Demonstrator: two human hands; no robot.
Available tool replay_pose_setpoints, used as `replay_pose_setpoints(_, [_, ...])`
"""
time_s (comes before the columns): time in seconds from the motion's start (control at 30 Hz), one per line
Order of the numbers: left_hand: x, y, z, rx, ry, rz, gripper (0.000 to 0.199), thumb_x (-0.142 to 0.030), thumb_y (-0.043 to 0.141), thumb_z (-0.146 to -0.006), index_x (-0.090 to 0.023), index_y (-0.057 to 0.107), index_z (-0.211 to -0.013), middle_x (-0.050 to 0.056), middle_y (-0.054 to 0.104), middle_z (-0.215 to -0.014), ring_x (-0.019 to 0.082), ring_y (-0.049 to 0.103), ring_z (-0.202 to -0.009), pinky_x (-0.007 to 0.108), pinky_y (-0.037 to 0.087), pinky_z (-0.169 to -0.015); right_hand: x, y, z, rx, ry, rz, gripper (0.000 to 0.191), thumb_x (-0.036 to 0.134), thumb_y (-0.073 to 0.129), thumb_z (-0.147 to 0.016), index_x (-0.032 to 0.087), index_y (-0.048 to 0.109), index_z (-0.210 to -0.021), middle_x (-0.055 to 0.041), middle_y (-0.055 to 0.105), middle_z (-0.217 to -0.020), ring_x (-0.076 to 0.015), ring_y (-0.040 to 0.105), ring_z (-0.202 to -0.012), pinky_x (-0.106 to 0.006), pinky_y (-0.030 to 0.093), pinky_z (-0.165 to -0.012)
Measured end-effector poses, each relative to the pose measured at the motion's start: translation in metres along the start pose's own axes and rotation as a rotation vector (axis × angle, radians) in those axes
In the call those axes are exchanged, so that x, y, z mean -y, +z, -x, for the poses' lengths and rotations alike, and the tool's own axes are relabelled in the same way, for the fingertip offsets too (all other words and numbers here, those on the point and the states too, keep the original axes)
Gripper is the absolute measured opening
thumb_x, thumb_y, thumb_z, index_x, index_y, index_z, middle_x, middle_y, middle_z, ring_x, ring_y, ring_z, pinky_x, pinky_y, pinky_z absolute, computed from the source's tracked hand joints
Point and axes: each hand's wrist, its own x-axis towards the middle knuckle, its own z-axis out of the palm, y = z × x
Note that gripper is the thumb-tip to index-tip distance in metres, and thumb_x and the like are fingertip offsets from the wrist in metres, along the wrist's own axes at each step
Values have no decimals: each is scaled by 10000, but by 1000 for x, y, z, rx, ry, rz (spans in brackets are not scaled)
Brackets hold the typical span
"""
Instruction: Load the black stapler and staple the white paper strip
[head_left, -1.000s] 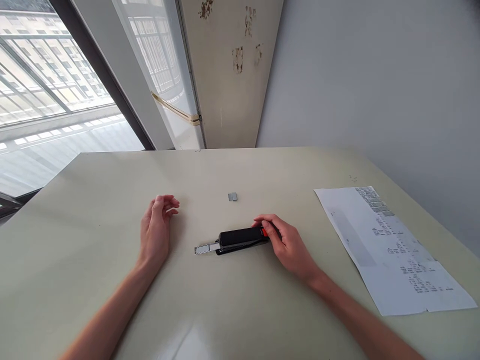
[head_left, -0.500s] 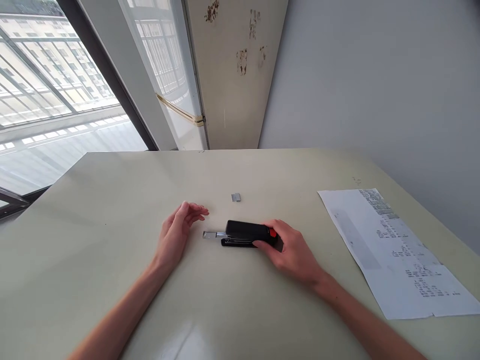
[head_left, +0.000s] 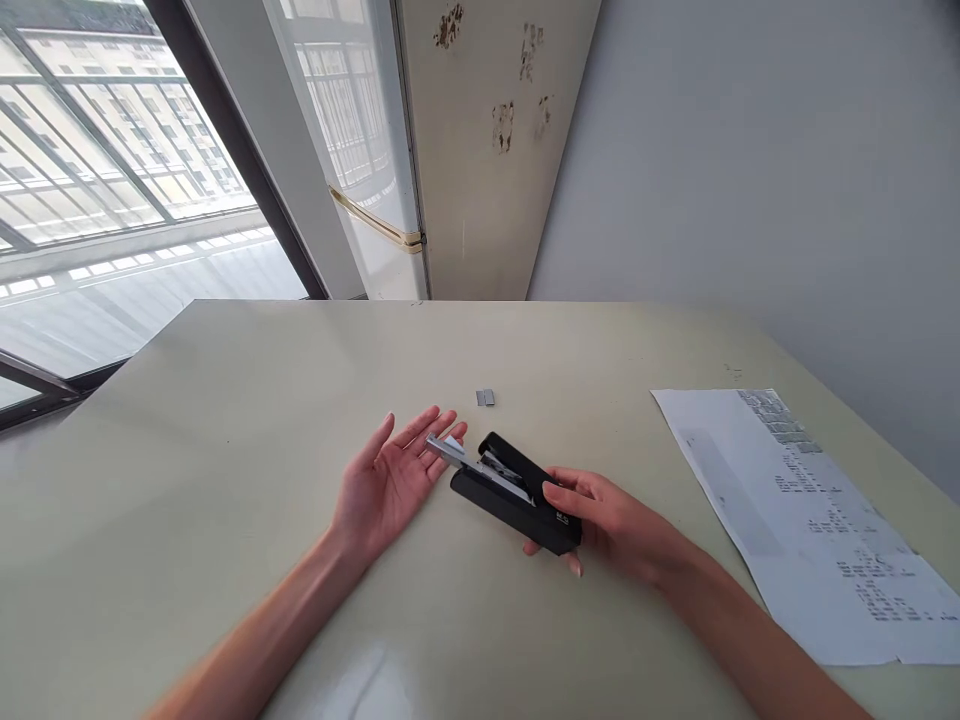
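My right hand point(head_left: 600, 515) grips the rear end of a black stapler point(head_left: 517, 495), thumb on top and fingers beneath. The stapler is turned over on its side, and its metal staple tray point(head_left: 446, 450) slides out at the front, pointing up and left. Palm up, my left hand point(head_left: 394, 480) lies open with fingers stretched beside and partly behind that tray. Whether the tray touches the fingers I cannot tell. Just beyond the stapler, small grey strips of staples point(head_left: 485, 397) lie side by side on the table.
Printed white sheets of paper point(head_left: 757, 500) lie on the right of the pale table point(head_left: 300, 370). Behind the table stand a fridge point(head_left: 480, 220) with a gold handle and a grey wall point(head_left: 750, 150). A window point(head_left: 97, 140) is at the left.
My right hand has lifted and rolled the stapler over, its tray now angled up. My left hand has turned palm up with spread fingers and come closer to the tray. The view has shifted slightly.
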Motion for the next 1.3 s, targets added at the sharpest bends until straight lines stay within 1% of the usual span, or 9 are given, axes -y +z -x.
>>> replay_pose_setpoints(0.13, [3,0,2,-6,-52,43,466,-275,477,-1083,-12,544,-1462,237,744,-1253,329,735,-1210,430,612,-1039,0,0,0,112,113,-120,450,559,722,-965,122,734,-1074,-74,682,-893,-229,794,-864,-178,537,-482])
replay_pose_setpoints(0.23, [6,1,4,-25,-84,72,476,-266,466,-1086,-15,519,-1486,225,761,-1186,323,754,-1169,436,617,-1026,-1,-2,0,137,141,-187,414,536,744,-954,126,740,-1006,-47,667,-856,-203,799,-793,-158,531,-454])
replay_pose_setpoints(0.43, [8,0,3,-2,-91,59,363,-266,478,-1076,-18,666,-1264,223,770,-1130,329,765,-1129,447,614,-1027,-4,-6,0,156,185,-245,395,514,760,-936,120,732,-966,-67,727,-863,-147,762,-628,-147,513,-408])
replay_pose_setpoints(0.67, [8,-5,3,65,-76,2,331,-259,516,-1054,-41,763,-1088,202,786,-1101,301,772,-1080,415,604,-1029,-7,-10,0,156,189,-252,406,521,752,-921,122,722,-993,-74,744,-859,-139,731,-572,-159,476,-363])
replay_pose_setpoints(0.8, [9,-10,3,172,-52,-66,280,-253,606,-1014,-51,793,-1064,178,790,-1105,289,760,-1081,406,575,-1061,-8,-11,0,173,167,-195,406,526,702,-954,121,706,-929,-50,721,-722,-93,606,-430,-162,442,-345])
replay_pose_setpoints(0.87, [10,-12,3,220,-37,-121,253,-266,663,-986,-70,802,-1064,163,790,-1118,284,748,-1096,401,553,-1081,-7,-11,1,150,147,-166,405,529,681,-966,127,688,-918,-43,702,-661,-101,592,-431,-164,445,-352])
replay_pose_setpoints(0.97, [11,-15,2,264,-10,-186,234,-288,700,-969,-100,810,-1054,139,787,-1109,266,733,-1082,387,536,-1069,-5,-10,3,123,93,-123,405,532,650,-985,131,672,-940,-66,718,-660,-110,590,-450,-168,461,-375])
replay_pose_setpoints(1.13, [9,-17,2,298,45,-222,207,-280,686,-976,-123,807,-1035,117,769,-1076,246,710,-1047,374,533,-1018,0,-12,7,131,32,-74,439,554,622,-997,119,681,-1013,-69,729,-656,-83,503,-379,-183,477,-394])
replay_pose_setpoints(1.3, [8,-15,4,270,63,-248,191,-279,700,-964,-124,799,-1016,110,750,-1044,235,693,-1008,367,522,-1014,2,-15,10,133,31,-56,459,574,598,-992,123,683,-997,-71,714,-618,-99,509,-393,-181,439,-370])
